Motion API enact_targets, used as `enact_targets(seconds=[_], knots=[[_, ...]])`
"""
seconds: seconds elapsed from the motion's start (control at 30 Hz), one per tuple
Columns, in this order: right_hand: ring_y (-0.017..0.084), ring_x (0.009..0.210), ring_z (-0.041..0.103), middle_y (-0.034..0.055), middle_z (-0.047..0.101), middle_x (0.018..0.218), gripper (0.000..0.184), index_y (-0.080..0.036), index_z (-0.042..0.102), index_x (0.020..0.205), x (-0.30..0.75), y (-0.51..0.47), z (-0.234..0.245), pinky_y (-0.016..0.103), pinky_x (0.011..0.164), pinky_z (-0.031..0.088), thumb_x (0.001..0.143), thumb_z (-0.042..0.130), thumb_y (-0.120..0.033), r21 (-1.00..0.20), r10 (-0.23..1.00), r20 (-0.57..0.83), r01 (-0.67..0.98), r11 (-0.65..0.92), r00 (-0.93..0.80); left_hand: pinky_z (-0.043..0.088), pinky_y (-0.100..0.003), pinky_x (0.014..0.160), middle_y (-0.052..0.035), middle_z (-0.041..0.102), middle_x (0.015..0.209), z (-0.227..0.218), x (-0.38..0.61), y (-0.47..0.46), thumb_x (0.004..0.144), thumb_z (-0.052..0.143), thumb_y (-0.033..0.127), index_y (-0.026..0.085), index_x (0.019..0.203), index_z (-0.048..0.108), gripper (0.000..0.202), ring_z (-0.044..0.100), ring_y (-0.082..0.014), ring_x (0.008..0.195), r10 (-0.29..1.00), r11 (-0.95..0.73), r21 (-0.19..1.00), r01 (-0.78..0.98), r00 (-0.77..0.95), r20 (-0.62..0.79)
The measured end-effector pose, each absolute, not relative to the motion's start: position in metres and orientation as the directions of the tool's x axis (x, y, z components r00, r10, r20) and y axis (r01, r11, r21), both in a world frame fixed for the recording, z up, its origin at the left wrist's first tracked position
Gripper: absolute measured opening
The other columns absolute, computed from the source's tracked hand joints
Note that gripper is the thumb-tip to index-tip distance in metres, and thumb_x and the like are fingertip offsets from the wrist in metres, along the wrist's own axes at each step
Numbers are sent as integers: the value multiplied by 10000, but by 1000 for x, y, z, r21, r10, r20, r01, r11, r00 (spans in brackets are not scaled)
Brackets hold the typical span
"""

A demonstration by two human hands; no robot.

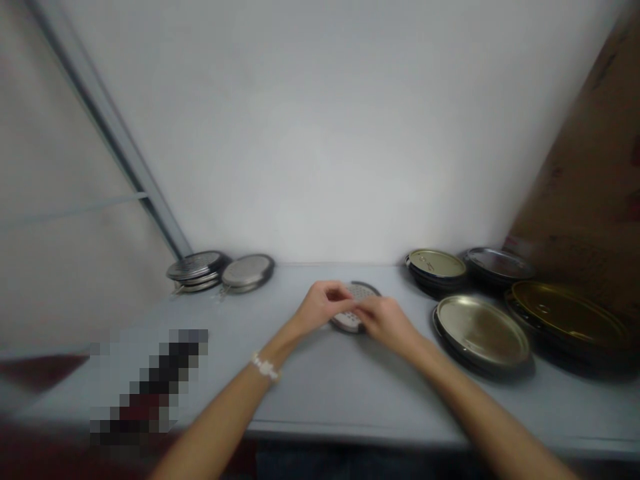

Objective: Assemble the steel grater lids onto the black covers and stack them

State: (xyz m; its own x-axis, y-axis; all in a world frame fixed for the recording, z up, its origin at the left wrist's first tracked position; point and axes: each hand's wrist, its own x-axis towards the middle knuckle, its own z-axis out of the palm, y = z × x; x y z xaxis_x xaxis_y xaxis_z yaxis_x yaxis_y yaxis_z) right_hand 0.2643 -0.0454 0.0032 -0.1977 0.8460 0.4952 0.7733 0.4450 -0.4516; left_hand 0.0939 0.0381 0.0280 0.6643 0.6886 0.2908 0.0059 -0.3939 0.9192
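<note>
Perforated disc [361, 293] at the middle of the grey table [320, 400], close to the back wall, held between both hands. Round, metal, dotted with small holes; far half in view, near half hidden behind fingers. Left hand [320, 308] curled, fingertips pinching the disc's left rim. Right hand [386, 321] closed over the right rim, fingertips meeting those of the left above the disc. Resting on the table or lifted off it: cannot tell through the blur. White bracelet [265, 368] on the left wrist. Far left, by the wall, a stack of similar discs [197, 268], with a single disc [249, 271] just beside it. Right of the hands, larger lids: a pale gold lid [481, 331] nearest, a brass-coloured lid [567, 313] beyond it, a smaller gold lid [436, 264] and a dark lid [499, 264] at the back. Brown cardboard [590, 200] standing at the right edge.
</note>
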Motion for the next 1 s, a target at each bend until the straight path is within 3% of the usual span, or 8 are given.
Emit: enact_targets(seconds=[0.23,0.4,0.7,0.83,1.0], knots=[[152,647,620,61,734,744,250,-156,720,760,270,-44,4,238,637,376,954,561,-152,-422,867,482,833,357,-127,508,-247,650,-19,685,725,20,93,45,709,807,272,134,836,648,246,638,-133,667,744,-291,956,-32,621,247],[141,621,592,54,714,701,276,-156,696,706,270,-44,5,237,623,353,938,551,-122,-415,875,471,848,330,-110,454,-212,565,20,629,640,13,93,48,677,797,223,154,755,566,254,593,-108,591,740,-233,972,-11,646,185],[143,617,586,52,707,691,285,-154,699,710,267,-45,5,242,621,348,944,537,-143,-390,879,463,863,320,-116,502,-252,643,-49,711,710,14,93,44,678,778,207,115,819,732,174,631,-132,648,756,-158,986,50,649,89],[147,631,601,46,713,711,285,-170,708,734,266,-45,3,237,634,371,947,520,-148,-388,882,456,864,321,-123,527,-256,646,-63,734,721,9,95,42,702,763,176,114,907,756,215,659,-133,633,741,-47,999,20,672,22],[152,656,614,52,721,736,285,-172,715,757,266,-45,3,235,654,387,957,513,-153,-376,880,457,868,325,-131,553,-265,699,-67,757,763,3,97,43,721,725,138,111,882,770,169,682,-137,668,743,-63,997,42,669,19]])
